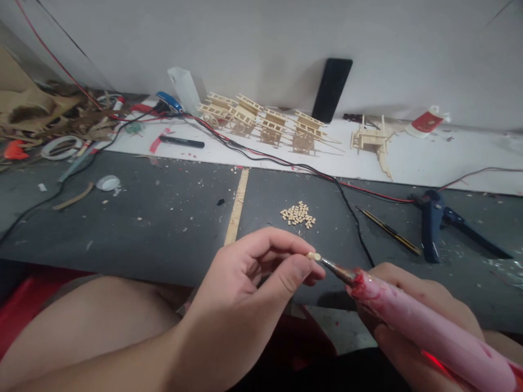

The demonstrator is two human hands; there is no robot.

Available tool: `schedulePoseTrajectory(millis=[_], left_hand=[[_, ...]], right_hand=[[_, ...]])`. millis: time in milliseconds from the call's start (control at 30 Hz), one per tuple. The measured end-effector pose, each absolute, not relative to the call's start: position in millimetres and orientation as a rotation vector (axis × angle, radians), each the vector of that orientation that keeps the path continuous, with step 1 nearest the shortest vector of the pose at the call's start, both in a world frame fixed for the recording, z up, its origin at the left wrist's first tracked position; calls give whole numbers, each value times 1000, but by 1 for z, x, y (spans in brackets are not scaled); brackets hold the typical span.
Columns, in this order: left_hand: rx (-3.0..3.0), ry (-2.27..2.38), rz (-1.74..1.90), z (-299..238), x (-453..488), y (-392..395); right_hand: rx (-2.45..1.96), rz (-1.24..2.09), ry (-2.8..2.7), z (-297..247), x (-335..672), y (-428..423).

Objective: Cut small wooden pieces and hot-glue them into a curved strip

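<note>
Beyond our grey surface (163,209), upper-centre carts (272,121) look built, wooden bits (300,213) lie unattached mid-frame, and lower-centre our left fingers (278,237) pinch a pale piece (314,256) at the pink tool (425,321) our right fingers (394,274) grasp.

Head camera: looked forward and down from the wearer's head.
Foreground: left hand (253,283) and right hand (425,294) showed close up.
Table (183,218): lay beyond, seen slantwise from above.
Wall (245,38): stood farthest.
</note>
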State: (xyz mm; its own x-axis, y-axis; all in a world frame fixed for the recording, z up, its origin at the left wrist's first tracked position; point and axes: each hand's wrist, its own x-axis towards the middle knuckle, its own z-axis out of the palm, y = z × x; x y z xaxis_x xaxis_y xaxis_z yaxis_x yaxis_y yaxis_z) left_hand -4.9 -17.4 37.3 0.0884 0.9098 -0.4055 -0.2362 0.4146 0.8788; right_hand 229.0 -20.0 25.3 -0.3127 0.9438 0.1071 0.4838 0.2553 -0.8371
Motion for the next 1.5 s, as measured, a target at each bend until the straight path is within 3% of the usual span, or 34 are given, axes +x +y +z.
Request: schedulePoseTrajectory(millis=[700, 1500], left_hand=[[738, 1161, 969, 40, -7, -21], [767, 1146, 975, 38, -6, -21]], right_hand=[[-1325, 959, -1990, 30, 229, -18], [-1482, 756, -1924, 24, 217, -32]])
